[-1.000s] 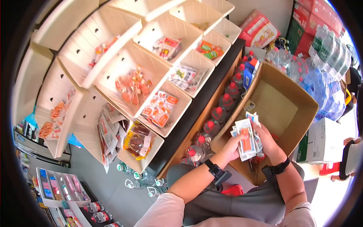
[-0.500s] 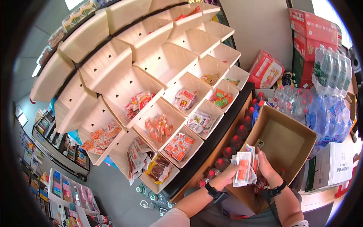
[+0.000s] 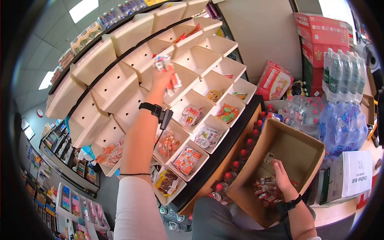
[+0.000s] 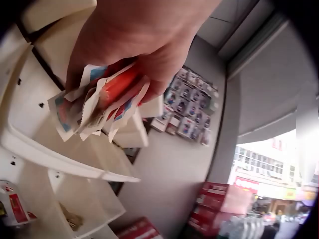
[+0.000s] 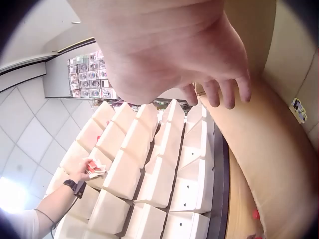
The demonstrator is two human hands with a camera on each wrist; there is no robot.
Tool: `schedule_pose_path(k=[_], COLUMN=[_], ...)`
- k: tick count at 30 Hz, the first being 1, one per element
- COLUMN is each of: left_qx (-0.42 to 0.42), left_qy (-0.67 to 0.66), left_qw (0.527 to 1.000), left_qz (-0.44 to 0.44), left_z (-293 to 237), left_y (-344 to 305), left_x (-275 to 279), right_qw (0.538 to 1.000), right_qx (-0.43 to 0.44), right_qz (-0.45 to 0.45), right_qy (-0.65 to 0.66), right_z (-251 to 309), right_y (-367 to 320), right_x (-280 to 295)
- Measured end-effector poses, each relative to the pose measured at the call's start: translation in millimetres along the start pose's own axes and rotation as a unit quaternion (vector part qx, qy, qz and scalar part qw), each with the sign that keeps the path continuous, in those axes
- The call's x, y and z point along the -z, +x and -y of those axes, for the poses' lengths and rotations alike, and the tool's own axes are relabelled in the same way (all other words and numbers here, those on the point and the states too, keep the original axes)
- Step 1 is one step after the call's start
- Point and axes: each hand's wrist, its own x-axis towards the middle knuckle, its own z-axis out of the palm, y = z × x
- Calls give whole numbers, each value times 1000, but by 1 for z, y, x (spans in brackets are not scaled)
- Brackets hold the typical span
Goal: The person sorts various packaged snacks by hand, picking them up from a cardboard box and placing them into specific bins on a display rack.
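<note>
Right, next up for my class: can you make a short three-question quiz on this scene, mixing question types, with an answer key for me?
1. Short answer: Which of the person's hands is holding the flat packets?
2. True or false: The right hand is gripping a bottle.
3. Fill in the blank: The small red-wrapped packets lie inside the open ____.

Key:
1. The left hand, raised in front of the bins.
2. False: it holds nothing.
3. Cardboard box.
</note>
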Motion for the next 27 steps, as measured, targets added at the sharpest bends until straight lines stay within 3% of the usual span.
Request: schedule_pose_path(k=[2, 5, 6, 10, 12, 13, 14, 16, 18, 21, 25, 27], left_qx=[-66, -45, -41, 13, -195, -274, -263, -207, -130, 34, 232, 342], left_qy=[40, 252, 309, 428, 457, 462, 378, 189, 36, -151, -271, -306], left_qw=[996, 966, 950, 903, 867, 841, 888, 953, 963, 895, 809, 766], left_qz=[-48, 29, 24, -4, -41, -68, -2, 119, 234, 419, 468, 449], left_z=[66, 58, 78, 53, 110, 93, 69, 21, 1, 24, 98, 154], left_y=[49, 21, 30, -2, 50, 42, 11, -54, -148, -256, -378, -423], left_x=[1, -4, -5, -26, -14, -23, -37, -63, -102, -151, -215, -245], right_qw=[1000, 999, 999, 998, 998, 997, 997, 999, 996, 994, 986, 982], right_qx=[5, 21, 4, 7, 33, 29, 57, 14, 7, -38, -56, -77], right_qz=[2, 15, 11, 18, 18, 20, 4, -36, -77, -86, -79, -60], right_qy=[9, 36, 36, 65, 54, 69, 57, -24, -54, -51, -138, -163], right_z=[12, 18, 25, 23, 14, 19, 20, 32, 23, 11, -14, -27], right_y=[-6, -11, -14, -10, -7, -8, -6, -13, -14, -13, -18, -21], right_x=[3, 7, 8, 8, 12, 14, 13, 19, 28, 36, 39, 41])
